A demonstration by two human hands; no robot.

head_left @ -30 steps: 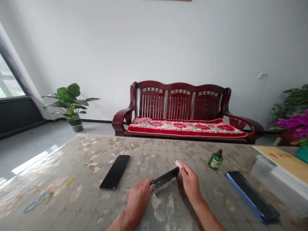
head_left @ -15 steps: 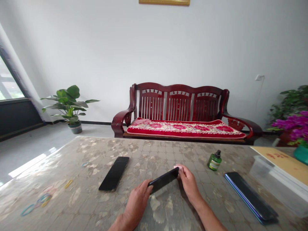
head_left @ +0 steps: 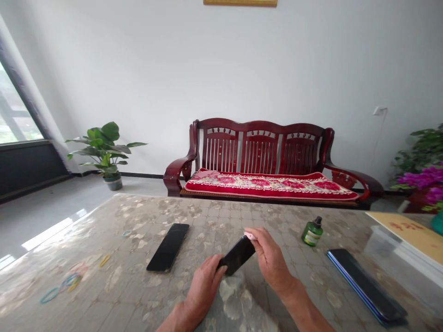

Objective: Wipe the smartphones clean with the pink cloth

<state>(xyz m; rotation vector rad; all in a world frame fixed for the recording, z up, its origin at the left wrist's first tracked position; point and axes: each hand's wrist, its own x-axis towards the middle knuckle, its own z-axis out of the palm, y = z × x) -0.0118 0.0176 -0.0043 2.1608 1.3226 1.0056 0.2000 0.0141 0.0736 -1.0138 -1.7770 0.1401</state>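
The patterned table [head_left: 121, 299] runs off the bottom edge and hides the lower front of the red wooden bench [head_left: 258, 127]. At the right edge, purple flowers [head_left: 422, 180] are cut off, as is the clear plastic box [head_left: 387, 258], partly covered by a yellow sheet [head_left: 411, 228]. Only the lower strip of a gold frame [head_left: 240, 2] shows up top. Both forearms leave the view below. The left hand [head_left: 204, 286] grips the near end of a black phone [head_left: 240, 256], tilted above the table's middle, its fingers covering that end. The right hand [head_left: 273, 258] pinches a pink scrap [head_left: 250, 236], perhaps cloth, at the phone's far end; most of it is hidden. Smallest, the coloured rubber bands [head_left: 50, 295] overlap, too blurred to count.
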